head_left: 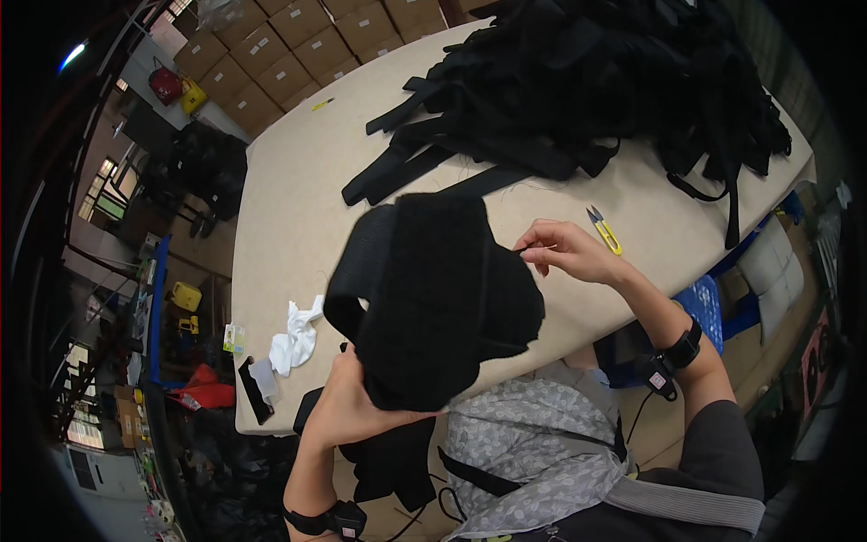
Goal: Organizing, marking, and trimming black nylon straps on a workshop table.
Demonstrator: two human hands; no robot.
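A black fabric piece with wide sewn panels and a looped strap (433, 289) is held up over the near part of the table. My left hand (361, 397) grips its lower left edge, the thumb stretched along the bottom and the other fingers hidden behind the cloth. At its right edge, my right hand (558, 250) pinches with thumb and forefinger; whether it has the edge itself or a thread there is too small to tell. Yellow-handled thread snips (604, 232) lie on the table just beyond my right hand.
Black straps and fabric pieces (605, 90) are heaped across the far right of the pale table (289, 199). White crumpled tissue (296, 337) and a dark phone (255, 390) lie at the left edge. Cardboard boxes (298, 23) are stacked behind. More black cloth (393, 461) hangs near my lap.
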